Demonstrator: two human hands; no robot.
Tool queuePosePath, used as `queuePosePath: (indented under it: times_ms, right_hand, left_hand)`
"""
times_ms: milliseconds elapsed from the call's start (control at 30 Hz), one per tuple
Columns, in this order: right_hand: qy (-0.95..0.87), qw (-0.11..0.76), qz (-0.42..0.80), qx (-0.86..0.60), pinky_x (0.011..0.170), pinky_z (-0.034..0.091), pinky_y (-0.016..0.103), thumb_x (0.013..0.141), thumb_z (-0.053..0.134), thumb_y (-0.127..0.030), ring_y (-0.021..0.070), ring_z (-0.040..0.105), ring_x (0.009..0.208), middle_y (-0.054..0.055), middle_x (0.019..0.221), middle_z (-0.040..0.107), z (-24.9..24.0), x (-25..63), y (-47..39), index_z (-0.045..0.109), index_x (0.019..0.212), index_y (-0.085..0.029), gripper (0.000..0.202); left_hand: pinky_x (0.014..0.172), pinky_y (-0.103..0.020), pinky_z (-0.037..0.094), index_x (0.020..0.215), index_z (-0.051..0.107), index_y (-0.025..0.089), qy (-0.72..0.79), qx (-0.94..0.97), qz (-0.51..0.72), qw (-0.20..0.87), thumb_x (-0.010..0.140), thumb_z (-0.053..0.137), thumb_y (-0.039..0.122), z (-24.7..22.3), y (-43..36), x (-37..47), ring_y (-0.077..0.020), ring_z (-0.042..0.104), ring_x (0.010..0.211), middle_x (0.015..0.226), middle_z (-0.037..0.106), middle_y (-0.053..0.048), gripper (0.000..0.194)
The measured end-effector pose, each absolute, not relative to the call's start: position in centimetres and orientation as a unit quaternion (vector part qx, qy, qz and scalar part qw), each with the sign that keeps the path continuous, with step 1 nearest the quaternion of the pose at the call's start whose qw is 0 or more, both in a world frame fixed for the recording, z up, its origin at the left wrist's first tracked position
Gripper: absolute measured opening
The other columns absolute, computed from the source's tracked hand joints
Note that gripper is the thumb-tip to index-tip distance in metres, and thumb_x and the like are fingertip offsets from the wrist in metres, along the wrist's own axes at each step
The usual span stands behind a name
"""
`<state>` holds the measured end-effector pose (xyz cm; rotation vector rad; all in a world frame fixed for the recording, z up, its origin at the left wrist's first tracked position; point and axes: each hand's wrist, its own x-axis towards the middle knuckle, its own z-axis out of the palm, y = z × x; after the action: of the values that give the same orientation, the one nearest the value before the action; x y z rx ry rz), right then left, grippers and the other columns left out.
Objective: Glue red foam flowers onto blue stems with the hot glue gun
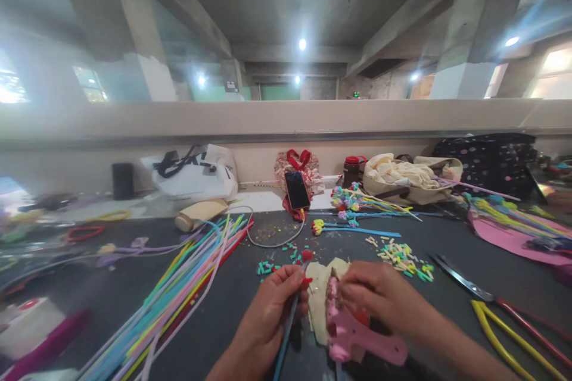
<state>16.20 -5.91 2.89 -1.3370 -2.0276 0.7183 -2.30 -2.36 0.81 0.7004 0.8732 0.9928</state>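
Note:
My left hand (283, 292) is closed around a blue fuzzy stem (289, 333), with a small red tuft (307, 256) at its upper end. Another red bit (307, 281) shows by the fingertips. To the right, a pink glue gun (353, 333) lies with its nozzle end toward the back, over a cream-coloured cloth or paper (318, 297). My right hand (370, 289) is beside the glue gun's front part, fingers pinched together. What they hold, if anything, is hidden. Something red (361, 315) shows beneath that hand.
Loose fuzzy stems (187, 292) spread at left. Short coloured pieces (406, 259) and finished-looking flower stems (357, 229) lie beyond my hands. Large scissors (482, 294) with red and yellow handles lie at right. A charging phone (297, 190) leans against a patterned bag (313, 166) at the back.

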Motion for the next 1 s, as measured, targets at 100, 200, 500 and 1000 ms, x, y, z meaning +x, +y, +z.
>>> queuePosePath:
  times_ms: [100, 200, 500, 1000]
  right_hand:
    - [-0.803, 0.195, 0.163, -0.539, 0.062, 0.037, 0.025, 0.071, 0.058, -0.033, 0.0171, 0.054, 0.071, 0.002, 0.079, 0.062, 2.3, 17.4, -8.0, 0.063, 0.082, -0.020, 0.018]
    - [-0.815, 0.126, 0.123, -0.551, 0.069, 0.038, 0.031, 0.064, 0.063, -0.034, 0.0228, 0.052, 0.081, 0.007, 0.090, 0.061, 1.0, 17.3, -8.5, 0.061, 0.090, -0.020, 0.030]
    - [-0.760, 0.222, 0.233, -0.564, 0.058, 0.033, 0.022, 0.058, 0.059, -0.019, 0.0150, 0.049, 0.068, -0.002, 0.075, 0.057, 0.3, 19.2, -7.8, 0.060, 0.076, -0.021, 0.018]
    - [-0.726, 0.308, 0.330, -0.518, 0.062, 0.035, 0.023, 0.063, 0.065, -0.033, 0.0159, 0.048, 0.071, -0.001, 0.077, 0.057, 0.2, 21.5, -7.4, 0.064, 0.080, -0.019, 0.022]
  left_hand:
    - [0.051, -0.019, 0.045, 0.068, 0.051, 0.016, 0.409, 0.322, 0.433, 0.736, 0.061, 0.069, 0.022, 0.5, -2.3, -2.0, -0.0092, 0.057, 0.054, 0.056, 0.058, 0.002, 0.020]
    - [0.054, -0.021, 0.044, 0.066, 0.049, 0.017, 0.408, 0.336, 0.419, 0.738, 0.063, 0.066, 0.024, -0.2, -2.3, -1.2, -0.0091, 0.055, 0.051, 0.056, 0.062, -0.001, 0.019]
    - [0.057, -0.023, 0.043, 0.061, 0.049, 0.016, 0.473, 0.411, 0.405, 0.666, 0.061, 0.062, 0.025, -1.1, -2.2, -0.2, -0.0109, 0.055, 0.051, 0.055, 0.061, -0.002, 0.016]
    - [0.061, -0.026, 0.050, 0.069, 0.050, 0.017, 0.403, 0.340, 0.498, 0.688, 0.065, 0.065, 0.023, 0.6, -3.9, 1.1, -0.0135, 0.061, 0.060, 0.060, 0.063, 0.000, 0.016]
